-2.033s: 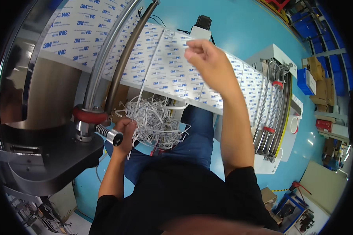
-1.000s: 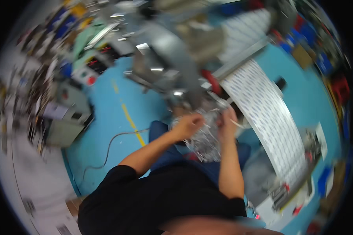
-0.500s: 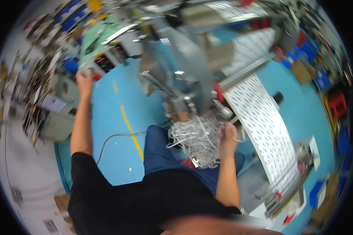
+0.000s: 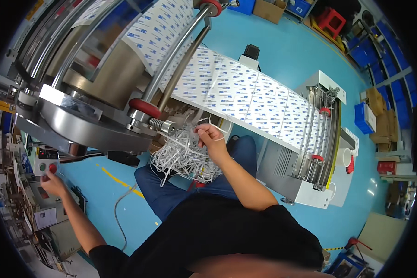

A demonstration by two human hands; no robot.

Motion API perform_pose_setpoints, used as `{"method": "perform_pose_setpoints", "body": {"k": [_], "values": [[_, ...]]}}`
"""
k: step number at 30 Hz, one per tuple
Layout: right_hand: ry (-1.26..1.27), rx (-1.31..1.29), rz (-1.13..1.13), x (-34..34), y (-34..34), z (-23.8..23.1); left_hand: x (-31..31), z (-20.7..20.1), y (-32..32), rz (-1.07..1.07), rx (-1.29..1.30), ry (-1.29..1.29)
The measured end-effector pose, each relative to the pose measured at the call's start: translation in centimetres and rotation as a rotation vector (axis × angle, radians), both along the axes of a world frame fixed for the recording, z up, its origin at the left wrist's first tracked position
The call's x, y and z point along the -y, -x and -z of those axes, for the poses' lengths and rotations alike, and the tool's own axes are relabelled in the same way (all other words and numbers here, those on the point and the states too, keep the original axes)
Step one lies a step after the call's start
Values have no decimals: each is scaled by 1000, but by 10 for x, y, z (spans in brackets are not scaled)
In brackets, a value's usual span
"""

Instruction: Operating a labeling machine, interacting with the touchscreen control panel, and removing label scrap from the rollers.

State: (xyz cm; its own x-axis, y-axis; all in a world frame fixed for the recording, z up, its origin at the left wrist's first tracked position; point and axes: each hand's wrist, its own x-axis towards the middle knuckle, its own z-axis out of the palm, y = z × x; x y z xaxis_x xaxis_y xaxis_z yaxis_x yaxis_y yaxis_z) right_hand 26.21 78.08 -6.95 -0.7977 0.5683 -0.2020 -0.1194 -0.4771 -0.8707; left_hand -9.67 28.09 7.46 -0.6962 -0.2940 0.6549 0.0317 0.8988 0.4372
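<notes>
My left hand (image 4: 53, 185) reaches out to a small control box (image 4: 41, 160). A finger is stretched up to its red button (image 4: 52, 167), beside a green button; whether it presses cannot be made out. The other fingers are partly hidden. My right hand (image 4: 210, 139) has its fingers closed on a narrow white strip (image 4: 226, 129) that loops over the knuckles. Right beside it, between my knees, is a big tangle of white waste strips (image 4: 183, 157). Behind that hand runs a wide white web with a blue printed pattern (image 4: 245, 92).
The web passes from a large roll (image 4: 106, 69) at the upper left to a roller unit (image 4: 317, 139) on the right. A metal bar with a red collar (image 4: 144, 107) stands close to my right hand. A cable (image 4: 120, 222) lies on the blue floor.
My view has swung to the right, so the machine and web show larger and sharper. My left hand stays at the control box, my right hand beside the tangle.
</notes>
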Motion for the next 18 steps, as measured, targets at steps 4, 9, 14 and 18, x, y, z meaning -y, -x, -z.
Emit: {"method": "perform_pose_setpoints", "body": {"k": [4,9,14,18], "values": [[-37,2,3,3,-2,2,-125,93,-122,531,461,-142],[-36,-13,-63,1,-8,7,-334,66,-266,1206,540,-118],[-66,-95,16,5,-17,17,-467,21,-284,1449,39,-8],[-219,136,-68,2,-35,19,-533,20,-251,1178,-53,91]]}}
